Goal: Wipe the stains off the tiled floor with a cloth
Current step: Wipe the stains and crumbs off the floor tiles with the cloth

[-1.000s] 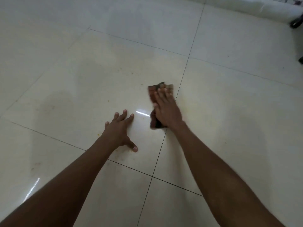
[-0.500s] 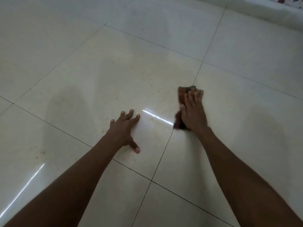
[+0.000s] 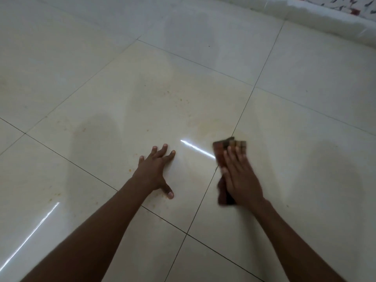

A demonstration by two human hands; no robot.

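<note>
Head view: a person leans low over a glossy cream tiled floor (image 3: 203, 82), both arms stretched forward and down.
Right hand: the right hand (image 3: 241, 178) lies flat on a folded cloth (image 3: 220, 148), fingers straight and close together, palm pressing it to the tile; nothing is curled round it, so the weight of the arm seems to do the holding.
Cloth position: it sits across the grout line (image 3: 205, 192) that runs toward the person, its far edge showing past the fingertips and a darker end poking out at the wrist side.
Cloth look: reddish brown with a faint chequered weave, folded into a narrow pad; its edges are blurred, which suggests it is being slid.
Left hand: the left hand (image 3: 155, 171) is spread on the bare tile just beside the cloth hand, fingers fanned and thumb out, holding nothing. I take it for a prop that carries the body's weight so the other arm can scrub freely.
Stains: small orange-brown specks (image 3: 177, 100) are scattered over the tile beyond both hands, with more near the left thumb and out to the left (image 3: 55, 194); a faint yellowish film dulls that same tile.
Progress: by my reckoning the wiping is under way but far from finished, since most specks lie apart from the cloth.
Surroundings: a pale raised edge (image 3: 325, 19) runs along the far right, with patterned fabric above it.
</note>
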